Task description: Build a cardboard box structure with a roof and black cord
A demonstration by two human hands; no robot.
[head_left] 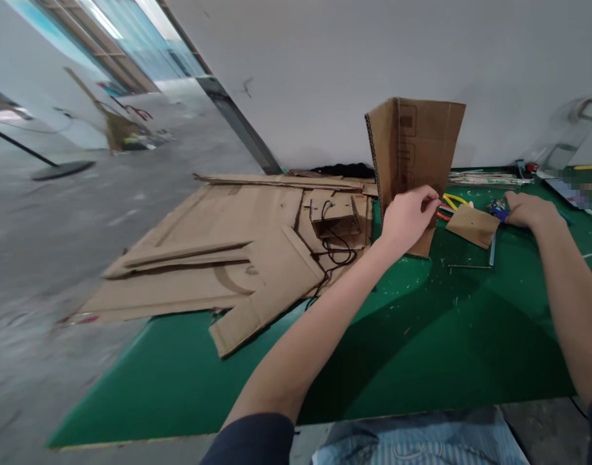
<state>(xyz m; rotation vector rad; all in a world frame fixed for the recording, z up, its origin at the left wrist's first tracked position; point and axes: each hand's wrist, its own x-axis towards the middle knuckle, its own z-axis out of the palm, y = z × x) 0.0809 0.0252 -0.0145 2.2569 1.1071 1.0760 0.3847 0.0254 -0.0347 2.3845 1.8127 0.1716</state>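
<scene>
Left hand [412, 216] is at the tall, folded brown cardboard piece [429, 139] standing upright at the far side of the green table [422, 361], right of centre. Its grip is nearly closed, thumb and fingertips together in front of the cardboard; can't tell if anything is pinched. Right hand [531, 210] is farther right, fingers curled at a small blue patterned object [498, 210]; grip partly hidden, can't tell if it has hold. Between hands: small flat square of brown cardboard [473, 225], yellow looped handle [455, 199] just beyond it. Thin metal rod [470, 266] lies nearer. Left: flat brown cardboard sheets [179, 290], with a small open cardboard box [335, 221] and tangled black cable [343, 259] toward their right end.
</scene>
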